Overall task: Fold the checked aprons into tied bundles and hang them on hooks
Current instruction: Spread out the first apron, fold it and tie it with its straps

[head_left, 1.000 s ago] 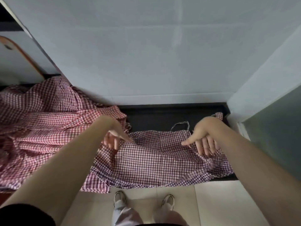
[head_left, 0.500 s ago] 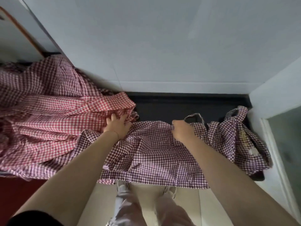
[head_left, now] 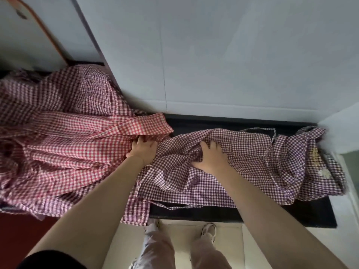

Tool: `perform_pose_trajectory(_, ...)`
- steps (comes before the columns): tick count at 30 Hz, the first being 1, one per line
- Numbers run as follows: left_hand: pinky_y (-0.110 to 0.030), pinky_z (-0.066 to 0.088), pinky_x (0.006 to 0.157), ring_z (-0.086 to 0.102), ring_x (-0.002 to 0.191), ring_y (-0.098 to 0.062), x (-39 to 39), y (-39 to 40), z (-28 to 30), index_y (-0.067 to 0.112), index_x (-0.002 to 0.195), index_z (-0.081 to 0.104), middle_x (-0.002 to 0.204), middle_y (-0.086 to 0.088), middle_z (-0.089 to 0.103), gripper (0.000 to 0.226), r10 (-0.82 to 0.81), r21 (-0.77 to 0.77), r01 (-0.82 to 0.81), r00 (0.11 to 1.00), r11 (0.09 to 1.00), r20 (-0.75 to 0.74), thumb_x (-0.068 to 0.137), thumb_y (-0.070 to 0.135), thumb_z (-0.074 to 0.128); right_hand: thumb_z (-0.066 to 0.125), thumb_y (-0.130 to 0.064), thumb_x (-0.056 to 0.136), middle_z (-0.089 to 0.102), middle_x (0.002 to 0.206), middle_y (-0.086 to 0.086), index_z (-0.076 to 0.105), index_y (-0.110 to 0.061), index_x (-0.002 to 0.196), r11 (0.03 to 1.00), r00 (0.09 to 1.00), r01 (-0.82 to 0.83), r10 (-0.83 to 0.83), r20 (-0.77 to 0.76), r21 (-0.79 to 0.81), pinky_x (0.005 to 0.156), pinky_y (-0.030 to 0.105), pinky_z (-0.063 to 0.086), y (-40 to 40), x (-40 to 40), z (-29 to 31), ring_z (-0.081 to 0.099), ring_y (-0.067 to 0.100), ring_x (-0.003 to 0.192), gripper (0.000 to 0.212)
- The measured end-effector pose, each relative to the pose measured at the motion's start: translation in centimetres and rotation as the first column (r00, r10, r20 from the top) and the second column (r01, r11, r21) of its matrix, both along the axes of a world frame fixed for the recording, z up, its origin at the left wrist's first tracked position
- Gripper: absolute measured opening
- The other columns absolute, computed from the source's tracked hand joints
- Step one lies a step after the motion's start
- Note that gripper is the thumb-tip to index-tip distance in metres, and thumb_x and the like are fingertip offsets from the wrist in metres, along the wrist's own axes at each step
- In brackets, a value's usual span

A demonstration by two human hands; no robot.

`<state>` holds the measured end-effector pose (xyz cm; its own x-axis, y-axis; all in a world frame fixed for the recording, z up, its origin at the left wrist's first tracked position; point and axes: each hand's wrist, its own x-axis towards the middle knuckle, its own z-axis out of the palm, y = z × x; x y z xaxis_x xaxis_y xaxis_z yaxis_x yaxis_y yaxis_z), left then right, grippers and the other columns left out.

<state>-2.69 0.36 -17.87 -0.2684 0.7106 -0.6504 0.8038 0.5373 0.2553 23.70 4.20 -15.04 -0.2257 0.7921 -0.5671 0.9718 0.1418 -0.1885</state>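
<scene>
Both hands are down on checked cloth spread over a black counter [head_left: 252, 216]. Left hand [head_left: 143, 150] reaches to the seam where the red-checked heap meets the darker apron; its fingertips [head_left: 140, 140] are tucked under a red fold, so whether they pinch the cloth or merely push into it cannot be told. Right hand [head_left: 210, 157] lies palm down on the purple-checked apron [head_left: 242, 164], fingers spread and straight, thumb stretched toward the left, pressing a rumpled ridge of fabric.

That apron lies across the counter's middle and right part, creased and bunched. Its near hem stops just short of the counter's front edge, while one corner flap [head_left: 136, 210] hangs over that edge on the left. A thin neck strap loop [head_left: 258, 131] lies at the far side on bare black surface. At the right end sits a crumpled bundle of the same check with a pale yellowish patch [head_left: 314, 156], touching the side wall [head_left: 342, 129].

A pile of red-checked aprons [head_left: 64, 144] fills the whole left part of the counter, overlapping the purple one's left edge and leaning on the back wall [head_left: 213, 55]. Bare counter shows only as a strip behind the apron and a band along the front right. Below, pale floor tiles [head_left: 252, 249], light trousers and two shoes [head_left: 208, 230] stand close to the counter front.
</scene>
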Motion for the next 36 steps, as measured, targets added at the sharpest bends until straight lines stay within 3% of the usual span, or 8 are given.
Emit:
perform_pose_trajectory(9,-0.06,0.024,0.112,0.02,0.143,-0.037,-5.7,-0.7,5.1,0.023,0.148,0.042,0.158,-0.011,0.025,0.058,0.155,-0.112,-0.189,0.954,0.976,-0.257,0.1,0.053,0.029,0.068,-0.058,0.085,0.008,0.164,0.017,0.012,-0.023,0.158,0.995,0.99,0.029,-0.042,0.132,0.1,0.116,0.062,0.02,0.9,0.0,-0.9,0.01,0.039,0.151,0.098)
perform_pose_trajectory(12,-0.049,0.034,0.107,0.034,0.134,-0.035,-3.3,0.6,7.0,0.015,0.139,0.053,0.149,-0.014,0.04,0.055,-0.019,0.004,0.022,0.91,1.0,-0.415,0.097,0.048,0.042,0.068,-0.046,0.089,0.036,0.149,0.015,0.036,-0.018,0.145,0.955,0.993,-0.034,-0.002,0.122,0.295,0.113,0.052,0.034,0.2,-1.3,-0.5,0.034,0.032,0.14,0.071)
perform_pose_trajectory(16,-0.047,0.033,0.11,0.039,0.134,-0.029,-0.4,0.6,6.4,0.027,0.143,0.046,0.147,-0.008,0.042,0.058,-0.225,0.252,0.24,0.97,0.937,-0.087,0.088,0.033,0.061,0.067,-0.054,0.086,0.052,0.128,0.004,0.051,-0.016,0.13,0.96,0.987,-0.018,0.062,-0.149,0.279,0.104,0.04,0.046,-0.4,-2.5,0.2,0.05,0.023,0.121,0.06)
perform_pose_trajectory(21,-0.038,0.046,0.101,0.058,0.113,-0.024,0.9,-1.3,5.1,0.028,0.128,0.061,0.125,-0.003,0.064,0.036,-0.221,0.164,0.223,0.975,0.961,-0.027,0.094,0.024,0.053,0.068,-0.028,0.091,0.045,0.14,0.004,0.054,-0.022,0.137,0.948,0.968,-0.247,0.234,0.088,0.202,0.106,0.041,0.045,-1.5,-1.1,0.3,0.045,0.024,0.127,0.049)
perform_pose_trajectory(26,-0.031,0.049,0.09,0.063,0.104,-0.021,1.4,-0.7,7.8,0.011,0.114,0.07,0.115,-0.007,0.068,0.031,-0.226,-0.018,0.227,0.972,0.974,0.065,0.099,0.031,0.052,0.066,-0.013,0.091,0.062,0.124,0.005,0.071,-0.015,0.12,0.982,0.983,-0.116,0.136,0.123,-0.152,0.103,0.034,0.048,1.0,-0.9,3.1,0.061,0.024,0.11,0.029)
perform_pose_trajectory(29,-0.031,0.058,0.076,0.073,0.087,-0.023,1.0,0.0,8.8,0.006,0.106,0.067,0.098,-0.009,0.072,0.023,0.025,-0.186,0.03,0.958,0.982,0.286,0.097,0.024,0.056,0.067,-0.01,0.09,0.072,0.108,0.0,0.078,-0.016,0.107,0.995,0.996,-0.068,0.063,-0.069,-0.075,0.096,0.027,0.049,2.0,0.4,5.3,0.065,0.015,0.097,0.021)
perform_pose_trajectory(33,-0.042,0.049,0.097,0.059,0.118,-0.037,-1.0,0.4,8.7,0.001,0.128,0.059,0.131,-0.02,0.061,0.04,0.317,0.145,-0.312,0.948,0.939,-0.016,0.1,0.028,0.047,0.065,-0.012,0.094,0.07,0.113,0.003,0.077,-0.014,0.107,0.978,0.932,0.16,-0.104,-0.347,0.135,0.092,0.023,0.039,3.1,2.3,7.4,0.059,0.013,0.096,0.018)
perform_pose_trajectory(36,-0.043,0.046,0.096,0.056,0.115,-0.036,-0.7,-0.4,8.8,0.003,0.125,0.058,0.127,-0.018,0.06,0.039,0.439,0.261,-0.424,0.898,0.867,0.001,0.098,0.03,0.05,0.06,-0.01,0.097,0.069,0.117,0.002,0.074,-0.012,0.112,0.955,0.882,0.251,-0.158,-0.445,0.158,0.089,0.019,0.034,3.4,2.8,8.1,0.056,0.011,0.1,0.021)
